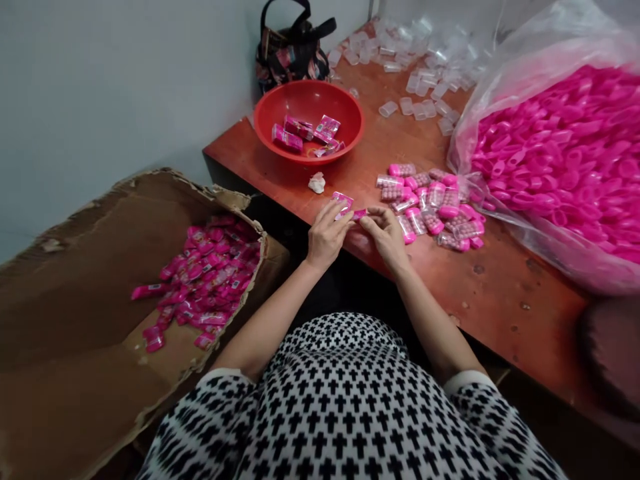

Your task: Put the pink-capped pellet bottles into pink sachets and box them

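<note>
At the table's near edge, both hands meet over a small pink printed wrapper (359,214). My left hand (327,233) is closed with its fingertips on the wrapper's left end. My right hand (387,239) pinches the other end between thumb and fingers. Another piece of pink printed wrapper (343,198) shows just beyond my left fingers; whether it is joined to the first I cannot tell. Right beside my right hand lies a pile of clear tubes with pink caps (435,203), filled with small round balls. What the wrapper contains is hidden by my fingers.
A red bowl (260,137) holds several pink wrappers. Left of the table, a cardboard box (65,373) contains many pink wrapped packets (205,267). Clear plastic cups (420,83) lie at the back. A plastic bag of pink parts (560,153) stands right. A dark patterned bag (293,63) sits behind the bowl.
</note>
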### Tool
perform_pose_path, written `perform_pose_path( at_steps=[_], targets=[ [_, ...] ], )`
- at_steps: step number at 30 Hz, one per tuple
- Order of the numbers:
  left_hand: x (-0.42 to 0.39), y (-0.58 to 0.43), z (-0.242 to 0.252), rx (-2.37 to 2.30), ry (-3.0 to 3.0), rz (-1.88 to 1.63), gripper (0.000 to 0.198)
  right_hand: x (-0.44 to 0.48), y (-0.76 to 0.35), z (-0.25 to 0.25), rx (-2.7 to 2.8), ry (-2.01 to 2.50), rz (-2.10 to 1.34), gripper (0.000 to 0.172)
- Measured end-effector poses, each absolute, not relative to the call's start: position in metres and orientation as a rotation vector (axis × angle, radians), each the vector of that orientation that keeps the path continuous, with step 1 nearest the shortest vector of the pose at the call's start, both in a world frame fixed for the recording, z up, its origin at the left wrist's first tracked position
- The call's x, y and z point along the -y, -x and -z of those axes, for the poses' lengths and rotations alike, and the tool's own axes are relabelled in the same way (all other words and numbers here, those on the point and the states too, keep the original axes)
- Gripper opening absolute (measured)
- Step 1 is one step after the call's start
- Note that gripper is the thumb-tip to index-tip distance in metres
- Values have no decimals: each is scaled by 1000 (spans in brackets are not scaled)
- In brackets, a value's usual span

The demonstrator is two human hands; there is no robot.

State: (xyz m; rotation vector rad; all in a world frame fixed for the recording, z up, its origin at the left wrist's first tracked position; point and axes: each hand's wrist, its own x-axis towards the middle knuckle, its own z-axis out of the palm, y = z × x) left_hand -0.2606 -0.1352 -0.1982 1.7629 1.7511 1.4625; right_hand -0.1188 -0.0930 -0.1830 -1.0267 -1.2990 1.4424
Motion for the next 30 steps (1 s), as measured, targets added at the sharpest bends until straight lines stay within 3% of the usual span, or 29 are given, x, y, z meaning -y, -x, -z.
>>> perform_pose_path(
  at_steps=[5, 12, 18, 22, 26, 30],
  targets=[
    [167, 244, 190, -1496, -1029, -1521, 45, 105, 120, 182, 1193, 1000, -1609, 39],
    [183, 236, 182, -1068, -338, -1275, 36, 113, 103, 172, 1308, 984, -1635, 31],
    [189, 230, 180, -1063, -309, -1386, 26, 118, 103, 180, 1463, 1015, -1558, 29],
    [190, 236, 182, -1194, -323, -1404, 27, 100, 78, 168, 2073, 1004, -1066, 19],
    [190, 240, 183, -1195, -207, -1437, 26, 61, 36, 140, 2896, 809, -254, 36],
    [187, 240, 184, -1087, -45, -1478, 25, 34, 14, 135, 3173, 670, 119, 41]
  ],
)
